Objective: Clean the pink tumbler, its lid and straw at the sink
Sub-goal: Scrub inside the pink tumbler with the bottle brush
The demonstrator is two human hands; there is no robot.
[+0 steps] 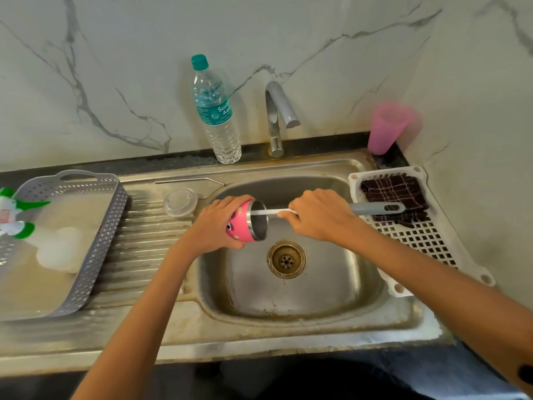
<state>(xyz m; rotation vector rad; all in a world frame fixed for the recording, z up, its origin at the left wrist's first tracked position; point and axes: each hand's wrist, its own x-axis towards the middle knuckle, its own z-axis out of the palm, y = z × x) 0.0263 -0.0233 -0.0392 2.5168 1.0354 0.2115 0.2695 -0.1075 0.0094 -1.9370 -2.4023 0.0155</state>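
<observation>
My left hand (215, 223) grips the pink tumbler (241, 226) on its side above the left part of the sink basin (326, 284), steel mouth facing right. My right hand (320, 215) is closed around a grey-handled bottle brush (375, 208). The brush's white stem reaches into the tumbler's mouth; its head is hidden inside. The clear round lid (180, 202) lies on the ribbed drainboard just left of the basin. The bent metal straw (189, 181) rests along the back rim of the sink.
A faucet (278, 116) stands behind the basin, a water bottle (216, 111) to its left. A pink plastic cup (388, 127) stands at the back right. A white rack (418, 235) with a dark cloth sits right of the basin. A grey basket (95, 241) holding a spray bottle stands at the left.
</observation>
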